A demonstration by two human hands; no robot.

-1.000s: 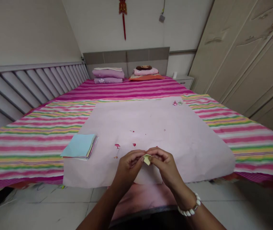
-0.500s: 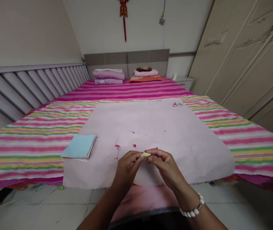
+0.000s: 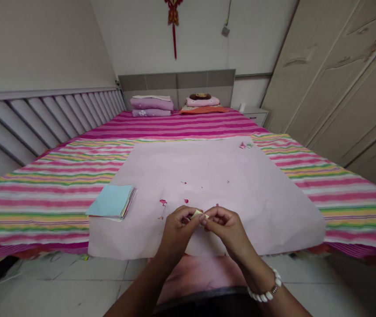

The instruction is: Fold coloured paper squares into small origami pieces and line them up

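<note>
Between my two hands is a small folded piece of pale yellow paper [image 3: 197,213], held just above the near part of a large pale pink sheet [image 3: 188,163]. My left hand [image 3: 178,224] pinches its left side between thumb and fingers. On the other side, my right hand [image 3: 225,223] grips the paper with thumb and curled fingers; a white beaded bracelet circles that wrist. The fingers cover much of the paper, so its exact folds are hidden. Beyond the hands, the sheet has small red marks [image 3: 163,202] on it.
A stack of coloured paper [image 3: 111,200] with light blue on top lies at the sheet's left edge. Two small folded paper pieces, pink [image 3: 242,145] and green [image 3: 250,145], sit at its far right corner. The sheet covers a striped bed [image 3: 52,176]; a wardrobe [image 3: 333,83] stands right.
My thumbs and fingertips have shifted on the yellow paper, and the right fingers are more curled around it. Less of the paper shows. The view has moved slightly.
</note>
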